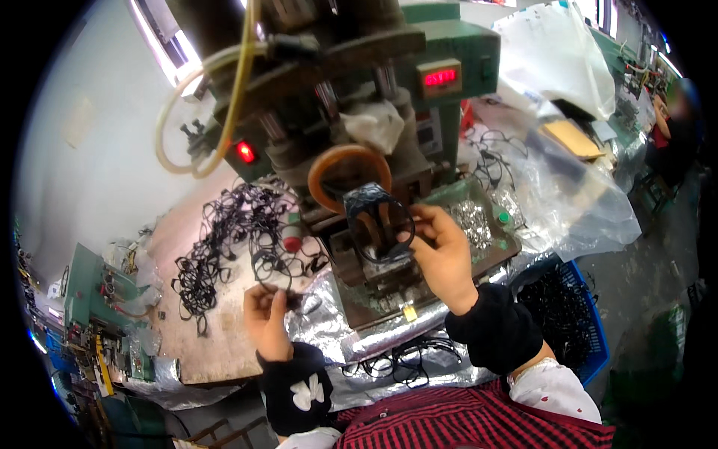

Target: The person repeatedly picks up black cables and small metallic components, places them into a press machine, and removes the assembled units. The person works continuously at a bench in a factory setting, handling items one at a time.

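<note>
My right hand (446,258) is at the front of a green press machine (475,56), thumb and fingers pinched on a black cord loop (411,228). The loop stands in front of the press's working area; whether it touches the tooling I cannot tell. To the left and lower, my left hand (268,322) pinches another thin black loop (258,269), which rises from the fingertips near the loose heap. A brown-orange ring (314,179) sits on the press just above the right hand's loop. Its lower tooling is partly hidden behind that loop.
A heap of black loops (217,232) covers the table's left part. Beside it is a red button (292,244). A tray of small metal parts (475,224) stands right of the press. More loops lie near my lap. A blue basket (594,329) holds black pieces. Plastic bags (591,209) lie farther right.
</note>
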Demonstrator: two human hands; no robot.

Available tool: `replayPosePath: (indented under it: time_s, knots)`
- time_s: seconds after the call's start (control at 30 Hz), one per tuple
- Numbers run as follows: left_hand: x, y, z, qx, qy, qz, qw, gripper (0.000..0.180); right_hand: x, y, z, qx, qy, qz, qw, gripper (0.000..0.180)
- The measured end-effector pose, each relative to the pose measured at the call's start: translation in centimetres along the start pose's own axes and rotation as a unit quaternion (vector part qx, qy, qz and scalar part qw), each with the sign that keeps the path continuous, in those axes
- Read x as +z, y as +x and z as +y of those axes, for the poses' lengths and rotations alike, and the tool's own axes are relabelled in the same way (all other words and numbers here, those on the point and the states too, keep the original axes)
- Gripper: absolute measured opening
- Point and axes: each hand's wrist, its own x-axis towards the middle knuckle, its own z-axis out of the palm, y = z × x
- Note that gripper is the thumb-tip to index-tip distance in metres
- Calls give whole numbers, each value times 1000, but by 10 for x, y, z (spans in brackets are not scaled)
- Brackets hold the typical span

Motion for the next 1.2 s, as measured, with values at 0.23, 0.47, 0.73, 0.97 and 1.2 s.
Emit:
replayPosePath:
  time_s: [0.23, 0.47, 0.73, 0.97, 1.2]
  knots:
    - [52, 1, 61, 280, -118, -66, 950, 19, 6, -5, -7, 54, 81, 2, 995, 42]
    - [65, 5, 98, 242, -58, -87, 965, 13, 13, -23, -44, -4, -35, -50, 998, 49]
    - [111, -16, 79, 117, -27, -225, 967, 15, -114, -6, 37, -121, -648, 97, 746, 25]
    - [115, -13, 63, 158, -2, -216, 964, 17, -113, 11, 34, -64, -531, 103, 839, 15]
    - [107, -24, 63, 195, 48, -220, 955, 21, -94, 21, 42, -99, -721, 22, 685, 33]
